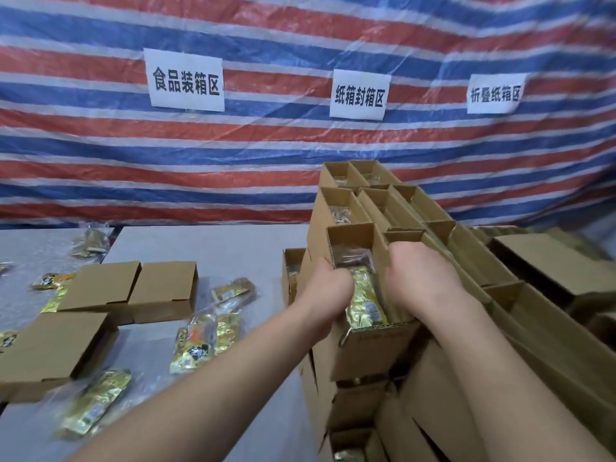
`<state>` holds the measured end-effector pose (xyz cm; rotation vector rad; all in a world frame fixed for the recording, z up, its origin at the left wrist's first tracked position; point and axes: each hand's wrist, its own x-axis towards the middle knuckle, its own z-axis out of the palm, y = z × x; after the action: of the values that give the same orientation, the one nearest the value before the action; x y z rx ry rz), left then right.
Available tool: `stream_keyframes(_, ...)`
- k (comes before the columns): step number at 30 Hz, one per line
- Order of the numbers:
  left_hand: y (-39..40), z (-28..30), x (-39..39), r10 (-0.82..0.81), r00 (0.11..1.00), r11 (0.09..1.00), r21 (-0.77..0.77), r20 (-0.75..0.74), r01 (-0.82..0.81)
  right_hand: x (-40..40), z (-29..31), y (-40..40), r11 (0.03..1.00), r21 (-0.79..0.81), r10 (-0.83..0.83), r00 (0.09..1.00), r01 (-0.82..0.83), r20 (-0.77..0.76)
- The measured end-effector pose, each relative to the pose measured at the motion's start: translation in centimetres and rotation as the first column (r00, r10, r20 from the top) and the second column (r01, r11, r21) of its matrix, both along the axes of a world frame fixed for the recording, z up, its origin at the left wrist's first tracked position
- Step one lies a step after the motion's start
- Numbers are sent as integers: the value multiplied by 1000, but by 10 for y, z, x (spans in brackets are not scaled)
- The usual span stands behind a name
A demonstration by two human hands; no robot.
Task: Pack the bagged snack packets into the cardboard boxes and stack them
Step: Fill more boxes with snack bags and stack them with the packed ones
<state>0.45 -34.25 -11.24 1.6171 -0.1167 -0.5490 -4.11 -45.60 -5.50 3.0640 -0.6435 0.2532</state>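
Holding filled box (366, 341) atop stack (383, 208) | left hand (328, 288), right hand (420, 271) grip its sides, steadying placement | loose packets (203, 341) left of stack, unpacked

Right side: stack of open boxes (383, 208) — walls off that flank.
Left side: closed boxes (133, 291), loose snack packets (196, 341) scattered.
Centre: bare grey table (213, 248) — open passage.

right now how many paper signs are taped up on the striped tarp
3: left sign above the table, middle sign above the box stack, right sign furthest right. All hang on the striped tarp; none looks hidden.
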Motion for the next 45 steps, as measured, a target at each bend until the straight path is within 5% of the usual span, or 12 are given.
stream_keyframes(45,-29,3,11,51,999,994,96,16,-53,18,-37,-24,1000,-20,-2,994,4,113)
